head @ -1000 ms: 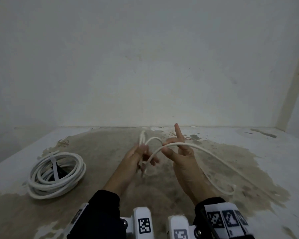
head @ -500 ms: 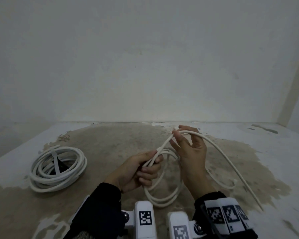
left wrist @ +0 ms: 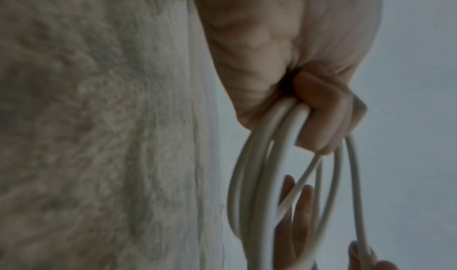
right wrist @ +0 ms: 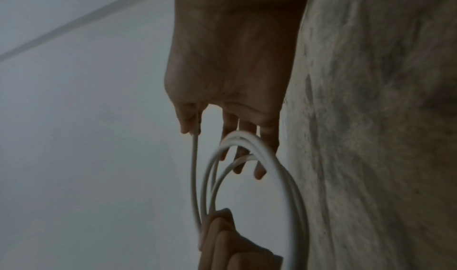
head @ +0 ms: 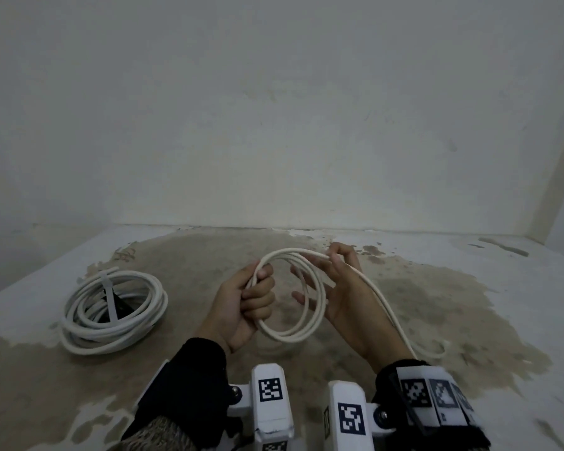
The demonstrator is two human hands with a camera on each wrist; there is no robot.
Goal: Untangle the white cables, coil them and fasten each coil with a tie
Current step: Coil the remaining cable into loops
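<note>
A white cable (head: 318,307) is wound into a few loops held in the air between my hands. My left hand (head: 253,299) grips the loops in a fist at their left side, as the left wrist view shows (left wrist: 321,117). My right hand (head: 332,265) pinches the running strand between thumb and forefinger at the top of the loop, its other fingers spread behind the coil (right wrist: 249,157). The loose tail (head: 391,317) drops past my right wrist to the floor. A second white coil (head: 111,312), bound with a white tie (head: 109,296), lies on the floor at the left.
The stained concrete floor (head: 437,297) runs to a plain wall (head: 274,125) close behind, with a corner at the far right. Both wrists carry white marker blocks (head: 271,398) near the bottom edge.
The left hand has kept its grip on the gathered loops while the right hand brought another turn of cable round to the top. The coil has grown rounder and the loose tail shorter.
</note>
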